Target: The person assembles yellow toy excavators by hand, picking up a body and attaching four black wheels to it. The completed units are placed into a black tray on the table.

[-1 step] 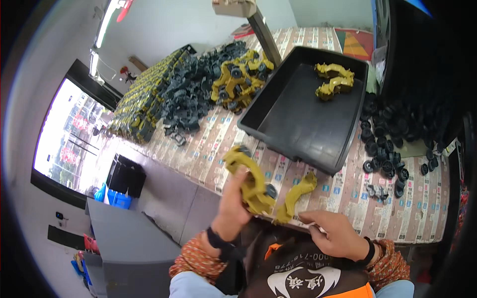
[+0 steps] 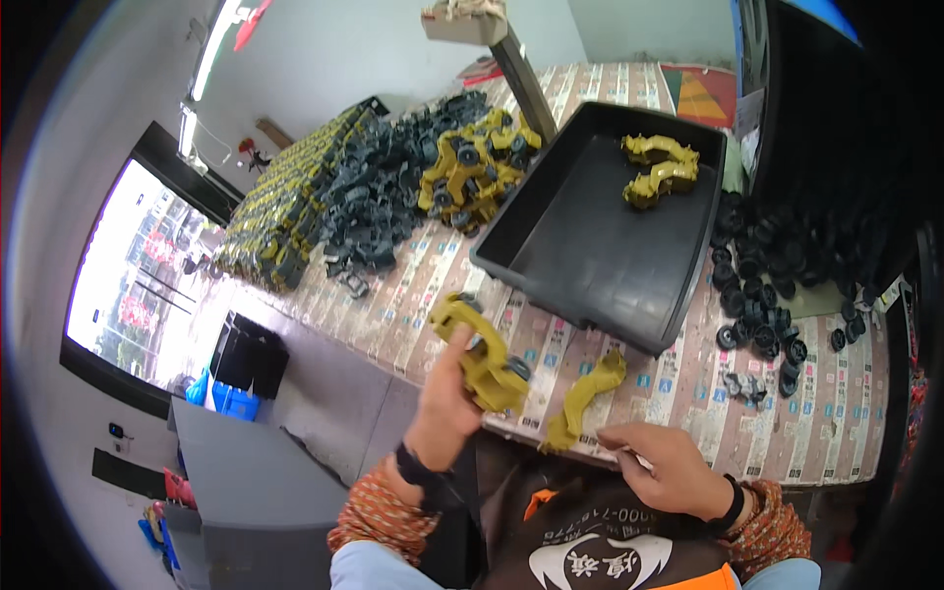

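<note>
My left hand (image 2: 444, 403) is closed around a yellow toy car body (image 2: 479, 354) with dark wheels, held above the table's front edge. A second yellow curved car body (image 2: 588, 398) lies at that edge, between my hands and with no wheels visible on it. My right hand (image 2: 669, 467) is beside its near end, with index finger and thumb brought together. Whatever small thing may be between those fingers is too small to tell.
Beyond my hands stands a black tray (image 2: 580, 310) holding yellow car bodies (image 2: 661, 167). Dark wheels (image 2: 757, 295) are heaped at the right. Yellow wheeled bodies (image 2: 467, 172), dark grey parts (image 2: 369, 206) and rows of yellow-and-dark pieces (image 2: 285, 211) cover the back left. A post (image 2: 521, 84) rises behind the tray.
My left hand has shifted slightly left with the yellow toy car body, which has tilted a little. My right hand stays almost in place.
</note>
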Available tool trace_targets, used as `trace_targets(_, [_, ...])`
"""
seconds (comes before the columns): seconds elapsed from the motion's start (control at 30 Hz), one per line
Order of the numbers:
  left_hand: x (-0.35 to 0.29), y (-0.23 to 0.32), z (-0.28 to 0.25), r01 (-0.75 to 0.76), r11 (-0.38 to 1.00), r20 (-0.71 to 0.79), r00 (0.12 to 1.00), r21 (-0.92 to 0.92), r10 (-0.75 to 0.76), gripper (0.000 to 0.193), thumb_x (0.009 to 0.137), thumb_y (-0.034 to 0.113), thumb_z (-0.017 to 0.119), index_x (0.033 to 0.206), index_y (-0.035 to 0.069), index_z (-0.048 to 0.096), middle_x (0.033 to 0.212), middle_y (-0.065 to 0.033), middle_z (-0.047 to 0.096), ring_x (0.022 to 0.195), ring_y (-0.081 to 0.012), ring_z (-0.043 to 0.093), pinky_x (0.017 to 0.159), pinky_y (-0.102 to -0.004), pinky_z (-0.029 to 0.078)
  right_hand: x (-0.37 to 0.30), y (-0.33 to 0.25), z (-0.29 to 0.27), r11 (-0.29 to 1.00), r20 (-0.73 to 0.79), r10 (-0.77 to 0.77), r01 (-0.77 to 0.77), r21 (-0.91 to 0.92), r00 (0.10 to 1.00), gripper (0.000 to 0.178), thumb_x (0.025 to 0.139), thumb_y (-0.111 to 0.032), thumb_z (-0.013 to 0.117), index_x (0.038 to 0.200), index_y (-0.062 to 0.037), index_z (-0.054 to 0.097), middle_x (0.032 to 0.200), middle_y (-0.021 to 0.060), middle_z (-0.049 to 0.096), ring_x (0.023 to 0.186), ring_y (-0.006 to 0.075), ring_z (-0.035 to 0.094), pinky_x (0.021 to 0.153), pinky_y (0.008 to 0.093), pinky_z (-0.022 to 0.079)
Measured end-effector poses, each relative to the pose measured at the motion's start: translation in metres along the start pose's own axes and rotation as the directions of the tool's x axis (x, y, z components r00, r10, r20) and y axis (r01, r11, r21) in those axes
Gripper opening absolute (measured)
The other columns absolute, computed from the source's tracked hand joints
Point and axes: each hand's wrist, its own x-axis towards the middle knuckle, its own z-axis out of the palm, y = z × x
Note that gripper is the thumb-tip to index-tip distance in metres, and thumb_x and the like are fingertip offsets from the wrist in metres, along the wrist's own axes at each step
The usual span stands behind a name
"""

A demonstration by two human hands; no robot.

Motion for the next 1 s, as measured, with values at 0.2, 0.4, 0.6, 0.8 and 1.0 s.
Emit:
trace_targets(0.2, [0.14, 0.129, -0.017, 0.009, 1.0, 0.093, 0.996, 0.014, -0.01, 0.038, 0.106, 0.027, 0.051, 0.138, 0.006, 0.055, 0.136, -0.0166, 0.063, 0.127, -0.0398, 0.06, 0.11, -0.0634, 0.046, -0.027, 0.009, -0.019, 0.92, -0.039, 0.357, -0.344, 0.191, 0.933, 0.025, 0.095, 0.001, 0.06, 0.118, 0.0035, 0.07, 0.099, 0.0162, 0.077, 0.09, 0.0253, 0.077, 0.079, 0.0338, 0.06])
trace_targets(0.4, [0.258, 0.211, 0.042, -0.395, 0.914, 0.111, 0.908, -0.091, 0.403, 0.046, 0.109, 0.022, 0.045, 0.146, -0.006, 0.038, 0.148, -0.0296, 0.046, 0.135, -0.0464, 0.051, 0.112, -0.0607, 0.048, -0.05, 0.006, -0.027, 0.927, -0.183, 0.371, -0.349, 0.141, 0.911, 0.024, 0.095, 0.006, 0.055, 0.114, 0.0072, 0.069, 0.098, 0.015, 0.077, 0.093, 0.0208, 0.076, 0.086, 0.0327, 0.06])
trace_targets(0.6, [0.28, 0.159, 0.101, -0.436, 0.88, -0.035, 0.893, 0.186, 0.449, 0.063, 0.103, 0.02, 0.057, 0.156, 0.003, 0.029, 0.144, -0.0208, 0.049, 0.121, -0.0375, 0.06, 0.097, -0.0478, 0.058, -0.081, 0.019, -0.04, 0.896, -0.331, 0.442, -0.396, 0.199, 0.834, 0.026, 0.093, 0.007, 0.054, 0.114, 0.0052, 0.07, 0.096, 0.0152, 0.077, 0.089, 0.0211, 0.076, 0.081, 0.0319, 0.059])
trace_targets(0.8, [0.249, 0.049, 0.188, -0.415, 0.349, 0.409, 0.908, 0.841, 0.094, 0.047, 0.092, 0.026, 0.071, 0.135, 0.011, 0.059, 0.108, -0.006, 0.068, 0.092, -0.0214, 0.065, 0.074, -0.0367, 0.058, -0.078, 0.033, -0.049, 0.867, -0.343, 0.488, -0.403, 0.292, 0.802, 0.025, 0.094, 0.006, 0.055, 0.114, 0.0046, 0.07, 0.098, 0.0152, 0.077, 0.089, 0.0208, 0.076, 0.081, 0.0317, 0.059])
trace_targets(1.0, [0.303, -0.046, 0.238, -0.529, -0.509, 0.571, 0.816, 0.679, -0.088, 0.063, 0.088, 0.032, 0.076, 0.144, 0.017, 0.053, 0.128, -0.0198, 0.068, 0.123, -0.0388, 0.063, 0.1, -0.0498, 0.052, -0.08, 0.028, -0.059, 0.94, -0.382, 0.333, -0.337, 0.06, 0.862, 0.025, 0.091, 0.005, 0.06, 0.113, 0.002, 0.071, 0.095, 0.0158, 0.076, 0.087, 0.026, 0.076, 0.076, 0.0331, 0.058])
